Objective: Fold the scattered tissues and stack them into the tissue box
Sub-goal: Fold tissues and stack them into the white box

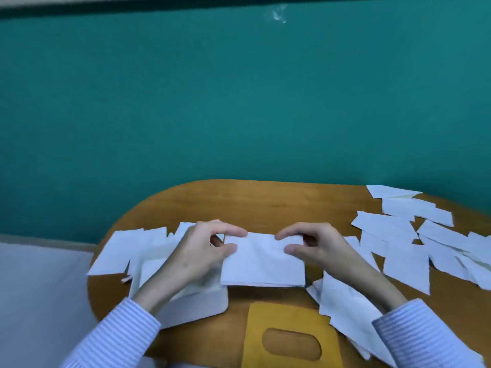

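Observation:
A white folded tissue (263,264) lies at the middle of the wooden table (265,203). My left hand (202,253) pinches its upper left corner between thumb and fingers. My right hand (316,248) pinches its upper right corner the same way. Under my left wrist sits a white tissue box (196,305) with tissues inside it. A yellow box lid (289,338) with an oval slot lies flat near the front edge. Several loose tissues (406,235) are scattered at the right, and others (125,251) lie at the left.
More crumpled tissues (345,306) lie under my right forearm. A teal wall (239,102) stands right behind the table. A pale surface (39,288) lies lower at the left, beside the table's rounded edge.

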The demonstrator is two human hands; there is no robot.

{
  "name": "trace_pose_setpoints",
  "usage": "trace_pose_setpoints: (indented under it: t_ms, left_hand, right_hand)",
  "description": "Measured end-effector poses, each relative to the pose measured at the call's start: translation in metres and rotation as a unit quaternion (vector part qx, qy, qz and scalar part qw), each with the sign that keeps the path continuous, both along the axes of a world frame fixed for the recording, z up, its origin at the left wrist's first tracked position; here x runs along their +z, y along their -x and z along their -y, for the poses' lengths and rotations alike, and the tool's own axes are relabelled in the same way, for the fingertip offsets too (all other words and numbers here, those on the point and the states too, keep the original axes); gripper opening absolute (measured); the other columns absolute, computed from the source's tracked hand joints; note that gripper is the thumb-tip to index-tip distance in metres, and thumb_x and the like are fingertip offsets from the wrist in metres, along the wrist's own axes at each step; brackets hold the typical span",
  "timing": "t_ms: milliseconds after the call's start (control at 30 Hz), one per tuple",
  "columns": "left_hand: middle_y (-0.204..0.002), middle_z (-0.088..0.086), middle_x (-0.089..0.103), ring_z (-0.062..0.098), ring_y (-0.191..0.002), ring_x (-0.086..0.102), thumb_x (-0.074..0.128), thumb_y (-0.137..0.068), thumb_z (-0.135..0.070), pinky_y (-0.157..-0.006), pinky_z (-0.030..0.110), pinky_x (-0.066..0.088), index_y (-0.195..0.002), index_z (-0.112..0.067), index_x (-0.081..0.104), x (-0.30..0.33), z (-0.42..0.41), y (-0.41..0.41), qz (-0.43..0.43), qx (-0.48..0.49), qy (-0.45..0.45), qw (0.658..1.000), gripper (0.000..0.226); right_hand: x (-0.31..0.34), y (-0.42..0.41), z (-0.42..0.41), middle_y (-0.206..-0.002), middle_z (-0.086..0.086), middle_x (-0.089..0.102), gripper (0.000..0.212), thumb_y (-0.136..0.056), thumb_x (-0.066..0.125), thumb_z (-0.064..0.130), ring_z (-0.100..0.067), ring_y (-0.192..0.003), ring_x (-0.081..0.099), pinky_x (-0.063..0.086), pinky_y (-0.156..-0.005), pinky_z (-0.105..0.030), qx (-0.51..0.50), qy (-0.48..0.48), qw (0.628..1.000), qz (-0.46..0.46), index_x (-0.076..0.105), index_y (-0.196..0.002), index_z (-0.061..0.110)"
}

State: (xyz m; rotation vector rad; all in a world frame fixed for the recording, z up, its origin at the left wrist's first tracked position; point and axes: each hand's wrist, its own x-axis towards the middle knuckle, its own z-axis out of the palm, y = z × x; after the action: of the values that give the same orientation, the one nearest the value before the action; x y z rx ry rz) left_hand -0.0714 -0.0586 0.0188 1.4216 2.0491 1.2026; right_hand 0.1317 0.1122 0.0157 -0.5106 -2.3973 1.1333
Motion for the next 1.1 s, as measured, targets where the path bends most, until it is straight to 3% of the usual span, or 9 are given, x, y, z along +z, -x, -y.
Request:
trace_pose_setpoints:
  t_ms: [133, 300, 433, 633, 700, 767, 833, 933, 1100]
  left_hand:
    - [-0.094, -0.023, 0.071, 0.017, -0.064, 0.059, 0.076, -0.087, -0.012, -0.071, 0.009, 0.043, -0.098, -0.034, 0.079, -0.003, 0.056, 0.039, 0.014, 0.088, 0.001, 0.996, 0.025]
    - [-0.093, -0.023, 0.07, 0.003, -0.065, 0.058, 0.077, -0.086, -0.012, -0.066, 0.013, 0.044, -0.096, -0.035, 0.079, -0.02, 0.088, 0.065, -0.015, 0.154, 0.01, 0.988, 0.025]
    - [-0.096, -0.02, 0.066, 0.0, -0.079, 0.059, 0.075, -0.088, -0.009, -0.068, 0.009, 0.042, -0.103, -0.032, 0.078, -0.031, 0.091, 0.072, -0.067, 0.169, 0.036, 0.983, 0.027]
    - [-0.102, -0.02, 0.059, -0.002, -0.084, 0.058, 0.071, -0.092, -0.011, -0.077, 0.01, 0.042, -0.115, -0.026, 0.075, -0.033, 0.094, 0.082, -0.119, 0.153, 0.072, 0.978, 0.028]
    - [-0.121, -0.016, 0.057, 0.002, -0.105, 0.054, 0.069, -0.094, -0.017, -0.095, 0.022, 0.043, -0.122, -0.028, 0.071, -0.035, 0.097, 0.083, -0.169, 0.143, 0.108, 0.969, 0.031]
    - [-0.149, -0.017, 0.042, 0.009, -0.135, 0.036, 0.067, -0.095, -0.031, -0.11, 0.03, 0.033, -0.135, -0.034, 0.061, -0.039, 0.101, 0.079, -0.253, 0.143, 0.12, 0.949, 0.04]
    - [-0.159, -0.022, 0.027, 0.001, -0.147, 0.021, 0.063, -0.097, -0.037, -0.116, 0.029, 0.022, -0.146, -0.036, 0.049, -0.041, 0.105, 0.075, -0.257, 0.111, 0.095, 0.955, 0.051]
    - [-0.159, -0.024, 0.015, -0.007, -0.148, 0.01, 0.058, -0.1, -0.036, -0.124, 0.025, 0.013, -0.154, -0.033, 0.035, -0.046, 0.101, 0.068, -0.244, 0.024, 0.121, 0.962, 0.058]
    - [-0.16, -0.026, 0.015, -0.006, -0.148, 0.013, 0.051, -0.104, -0.032, -0.119, 0.026, 0.026, -0.156, -0.037, 0.029, -0.041, 0.092, 0.064, -0.249, -0.019, 0.2, 0.947, 0.056]
  right_hand:
    - [-0.008, 0.058, 0.029, -0.051, 0.014, 0.04, 0.018, -0.087, 0.073, 0.015, -0.008, -0.053, 0.031, 0.026, -0.052, -0.02, 0.042, -0.003, 0.999, 0.004, 0.076, -0.094, 0.032]
    - [-0.022, 0.104, 0.062, -0.075, 0.025, 0.061, 0.026, -0.088, 0.068, 0.012, -0.006, -0.064, 0.044, 0.036, -0.061, -0.018, 0.06, -0.061, 0.996, 0.039, 0.074, -0.097, 0.036]
    - [-0.029, 0.12, 0.073, -0.075, 0.022, 0.053, 0.028, -0.089, 0.064, 0.008, 0.002, -0.075, 0.051, 0.037, -0.066, -0.014, 0.042, -0.093, 0.994, 0.046, 0.075, -0.103, 0.029]
    - [-0.036, 0.137, 0.071, -0.084, 0.03, 0.052, 0.026, -0.092, 0.064, 0.013, 0.006, -0.083, 0.052, 0.036, -0.073, -0.012, 0.054, -0.15, 0.985, 0.068, 0.073, -0.108, 0.032]
    - [-0.041, 0.139, 0.069, -0.104, 0.031, 0.053, 0.028, -0.093, 0.065, 0.019, 0.005, -0.096, 0.047, 0.038, -0.087, -0.022, 0.062, -0.207, 0.973, 0.077, 0.069, -0.115, 0.034]
    - [-0.045, 0.134, 0.067, -0.133, 0.02, 0.051, 0.033, -0.094, 0.064, 0.031, -0.005, -0.119, 0.043, 0.036, -0.099, -0.029, 0.056, -0.267, 0.959, 0.078, 0.062, -0.126, 0.037]
    - [-0.044, 0.126, 0.067, -0.148, 0.015, 0.043, 0.039, -0.095, 0.061, 0.039, -0.008, -0.133, 0.04, 0.029, -0.107, -0.027, 0.078, -0.298, 0.948, 0.084, 0.055, -0.134, 0.039]
    - [-0.046, 0.119, 0.073, -0.158, 0.013, 0.032, 0.044, -0.099, 0.051, 0.043, -0.003, -0.144, 0.029, 0.015, -0.116, -0.026, 0.145, -0.326, 0.924, 0.14, 0.045, -0.143, 0.04]
    - [-0.039, 0.126, 0.079, -0.159, 0.017, 0.027, 0.051, -0.096, 0.052, 0.047, 0.0, -0.146, 0.022, 0.004, -0.12, -0.034, 0.153, -0.32, 0.903, 0.243, 0.039, -0.145, 0.045]
